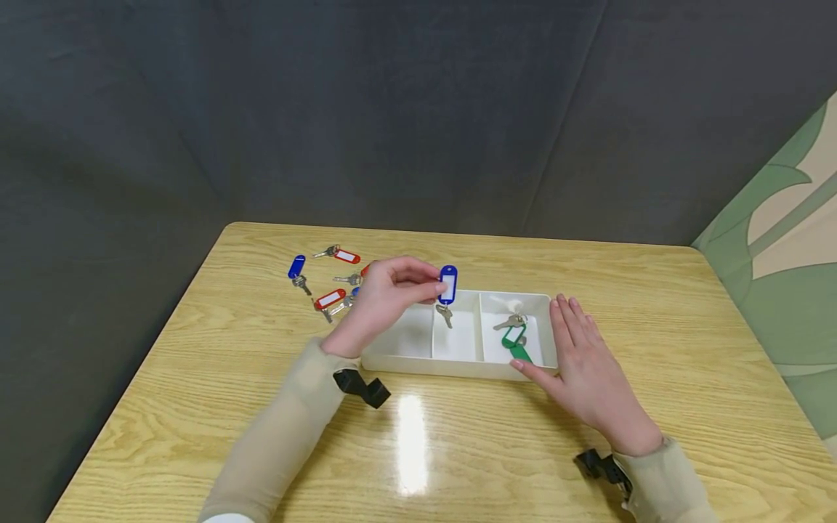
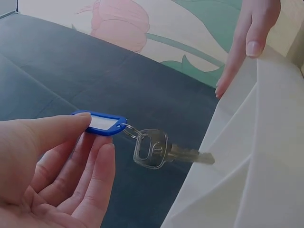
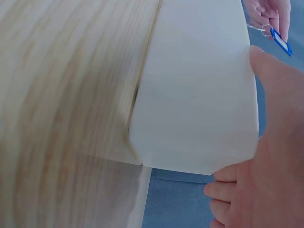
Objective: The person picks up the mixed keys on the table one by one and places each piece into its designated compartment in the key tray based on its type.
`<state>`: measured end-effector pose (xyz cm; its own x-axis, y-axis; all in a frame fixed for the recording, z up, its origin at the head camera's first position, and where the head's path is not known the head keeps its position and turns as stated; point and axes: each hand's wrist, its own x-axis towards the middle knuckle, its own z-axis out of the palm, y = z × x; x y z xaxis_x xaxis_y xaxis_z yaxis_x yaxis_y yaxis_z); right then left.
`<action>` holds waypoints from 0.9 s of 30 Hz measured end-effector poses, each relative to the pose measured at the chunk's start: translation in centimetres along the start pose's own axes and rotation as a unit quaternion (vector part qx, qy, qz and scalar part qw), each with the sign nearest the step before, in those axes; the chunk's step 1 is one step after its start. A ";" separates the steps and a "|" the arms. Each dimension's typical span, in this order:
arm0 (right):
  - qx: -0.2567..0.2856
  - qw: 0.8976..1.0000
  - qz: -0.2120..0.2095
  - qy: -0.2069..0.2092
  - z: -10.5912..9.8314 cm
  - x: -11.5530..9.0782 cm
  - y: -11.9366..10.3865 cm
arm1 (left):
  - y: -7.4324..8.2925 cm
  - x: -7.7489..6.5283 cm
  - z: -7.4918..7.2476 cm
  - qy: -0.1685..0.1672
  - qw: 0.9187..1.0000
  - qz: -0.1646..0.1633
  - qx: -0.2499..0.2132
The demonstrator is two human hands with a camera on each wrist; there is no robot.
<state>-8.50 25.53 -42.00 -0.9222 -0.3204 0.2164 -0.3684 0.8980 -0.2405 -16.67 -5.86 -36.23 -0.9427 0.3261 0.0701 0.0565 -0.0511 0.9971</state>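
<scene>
Between thumb and fingers, my left hand (image 1: pixel 391 294) pinches a key tag (image 1: pixel 447 285) with a blue frame and white label. A silver key (image 2: pixel 154 149) hangs from its ring, over the middle compartment of a white three-compartment tray (image 1: pixel 458 369). My right hand (image 1: pixel 591 374) rests against the tray's right end, its fingers extended along the side and its thumb at the front rim. Inside the right compartment lie green key tags (image 1: pixel 514 335) with silver keys (image 1: pixel 508 322). The left compartment is partly hidden by my left hand.
Left of the tray, several keys with red tags (image 1: pixel 330 298) and blue tags (image 1: pixel 297 266) lie loose on the wooden table (image 1: pixel 196 349); my left hand covers some. A dark curtain (image 1: pixel 392 116) stands behind the table, and a leaf-patterned panel (image 1: pixel 785 240) on the right.
</scene>
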 end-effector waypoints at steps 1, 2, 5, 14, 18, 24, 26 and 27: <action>0.001 1.000 0.001 0.000 0.0 0.0 0.0 | -0.1 0.1 0.1 -0.001 1.000 -0.005 -0.002; 0.000 1.000 0.001 -0.001 0.0 0.0 0.0 | -0.1 0.2 0.2 -0.002 1.000 -0.009 -0.004; 0.000 1.000 0.003 -0.003 -0.1 -0.1 0.1 | -0.3 0.4 0.6 -0.005 1.000 -0.016 -0.006; -0.005 1.000 0.011 -0.011 0.0 -0.1 0.1 | -1.1 0.9 1.5 -0.008 1.000 -0.026 -0.009; -0.005 1.000 0.011 -0.012 0.0 -0.1 0.1 | -1.6 1.1 1.9 -0.011 0.999 -0.034 -0.020; -0.001 1.000 0.005 -0.006 0.1 0.0 0.0 | -2.0 0.9 2.3 -0.010 0.998 -0.059 0.001; -0.001 1.000 0.005 -0.005 0.0 -0.1 0.0 | -2.1 0.8 2.5 -0.011 0.998 -0.067 0.005; -0.002 1.000 0.005 -0.006 0.0 -0.1 0.0 | -2.2 0.8 2.5 -0.013 0.998 -0.069 0.005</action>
<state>-8.46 25.53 -42.06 -0.9270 -0.3154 0.2032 -0.3594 0.9020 -0.2393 -16.68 -3.14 -38.30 -0.9330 0.3536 -0.0671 -0.0699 0.0049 0.9975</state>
